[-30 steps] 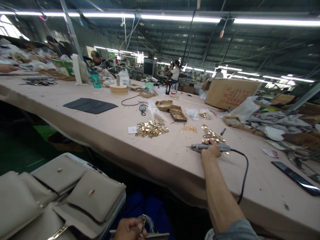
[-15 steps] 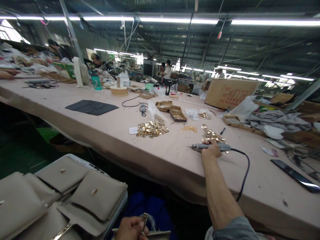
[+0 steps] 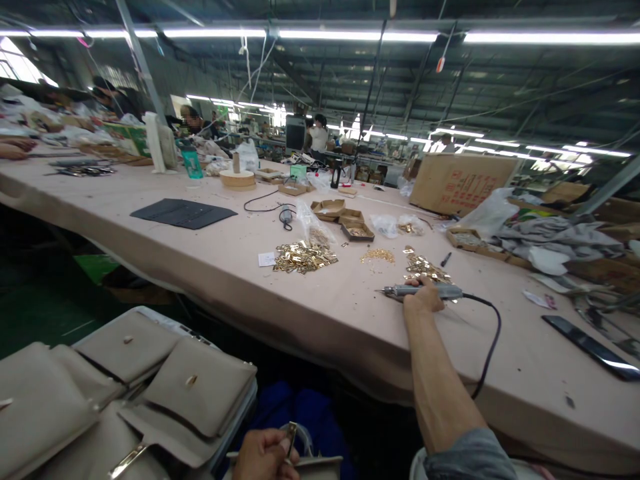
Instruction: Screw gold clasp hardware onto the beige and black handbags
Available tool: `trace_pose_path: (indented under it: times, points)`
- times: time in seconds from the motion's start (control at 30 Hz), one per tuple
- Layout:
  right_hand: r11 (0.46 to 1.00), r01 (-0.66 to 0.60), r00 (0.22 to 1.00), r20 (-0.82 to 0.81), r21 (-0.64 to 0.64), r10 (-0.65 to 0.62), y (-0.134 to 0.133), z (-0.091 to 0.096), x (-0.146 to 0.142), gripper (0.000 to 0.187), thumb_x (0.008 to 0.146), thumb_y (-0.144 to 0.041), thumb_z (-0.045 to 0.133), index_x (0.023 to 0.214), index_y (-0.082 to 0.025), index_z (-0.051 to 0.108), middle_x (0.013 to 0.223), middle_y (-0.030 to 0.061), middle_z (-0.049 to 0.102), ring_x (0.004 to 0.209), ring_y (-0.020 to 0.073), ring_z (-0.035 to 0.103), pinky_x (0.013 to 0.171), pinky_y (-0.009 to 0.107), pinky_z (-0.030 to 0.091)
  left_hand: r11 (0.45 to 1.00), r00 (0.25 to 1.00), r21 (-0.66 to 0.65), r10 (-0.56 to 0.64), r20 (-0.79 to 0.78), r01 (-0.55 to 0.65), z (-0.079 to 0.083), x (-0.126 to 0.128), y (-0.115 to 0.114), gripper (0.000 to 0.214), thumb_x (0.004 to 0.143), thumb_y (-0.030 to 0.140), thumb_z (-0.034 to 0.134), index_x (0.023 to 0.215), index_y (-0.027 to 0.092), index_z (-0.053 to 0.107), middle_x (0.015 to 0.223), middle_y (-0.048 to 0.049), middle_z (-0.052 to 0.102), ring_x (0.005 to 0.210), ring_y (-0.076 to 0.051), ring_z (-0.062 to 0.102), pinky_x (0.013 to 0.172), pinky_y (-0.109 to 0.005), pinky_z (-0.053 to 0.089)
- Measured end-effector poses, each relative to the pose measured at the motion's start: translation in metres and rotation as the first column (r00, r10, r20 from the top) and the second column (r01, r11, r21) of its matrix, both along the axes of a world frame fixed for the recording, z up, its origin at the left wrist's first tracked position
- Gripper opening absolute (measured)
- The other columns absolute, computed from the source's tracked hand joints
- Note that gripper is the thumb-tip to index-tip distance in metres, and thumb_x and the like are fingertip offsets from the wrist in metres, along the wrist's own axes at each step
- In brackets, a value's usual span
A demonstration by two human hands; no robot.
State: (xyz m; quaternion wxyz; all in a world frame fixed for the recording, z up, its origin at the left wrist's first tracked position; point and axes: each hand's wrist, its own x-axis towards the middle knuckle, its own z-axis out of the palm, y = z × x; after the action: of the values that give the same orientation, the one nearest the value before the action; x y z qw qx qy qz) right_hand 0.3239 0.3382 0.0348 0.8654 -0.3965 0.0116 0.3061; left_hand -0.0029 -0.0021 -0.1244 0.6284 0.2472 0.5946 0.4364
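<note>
My right hand (image 3: 425, 297) is closed round a grey electric screwdriver (image 3: 400, 291), low over the table, its thin tip pointing left. Just behind this hand lies a heap of gold metal plates (image 3: 424, 267). Low in the view, in front of the table edge, my left hand (image 3: 265, 456) pinches a small, narrow gold metal fitting (image 3: 291, 437) between thumb and fingers. Beneath that hand shows the edge of a beige piece (image 3: 323, 469), mostly out of view. Left of it, several beige bags (image 3: 205, 383) with gold fittings lie stacked.
On the table (image 3: 280, 313) are another pile of gold plates (image 3: 304, 259), tiny gold pieces (image 3: 379, 255), small open cardboard boxes (image 3: 357, 232), a black panel (image 3: 183, 213) and a phone (image 3: 593, 347). A dark cord (image 3: 493, 347) trails from the screwdriver. Other people work farther back.
Both hands hold almost the same positions, and the view has shifted very slightly. A person in the background has moved a little to the left.
</note>
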Motion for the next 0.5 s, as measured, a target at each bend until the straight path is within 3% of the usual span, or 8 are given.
trace_pose_path:
  times: [0.27, 0.5]
  points:
    - [1.0, 0.011, 1.0, -0.03, 0.013, -0.01, -0.003, 0.003, 0.001, 0.049, 0.072, -0.009, 0.075, 0.087, -0.025, 0.032, 0.08, -0.0048, 0.058, 0.051, 0.0074, 0.048, 0.036, 0.019, 0.048, 1.0, 1.0, 0.021, 0.0, -0.016, 0.0, -0.001, 0.0, 0.001, 0.056, 0.062, 0.064, 0.084, 0.073, 0.009, 0.072, 0.073, -0.0145, 0.074, 0.046, -0.017, 0.064, 0.043, -0.022, 0.038]
    - [0.999, -0.027, 0.999, -0.041, 0.044, 0.029, -0.013, 0.009, -0.001, 0.054, 0.073, -0.014, 0.078, 0.083, -0.026, 0.027, 0.074, -0.0074, 0.055, 0.049, 0.0072, 0.046, 0.035, 0.018, 0.044, 0.999, 0.999, 0.015, -0.039, -0.025, 0.04, 0.005, -0.002, -0.001, 0.053, 0.065, 0.061, 0.084, 0.076, 0.01, 0.074, 0.079, -0.0146, 0.076, 0.053, -0.018, 0.069, 0.048, -0.022, 0.046]
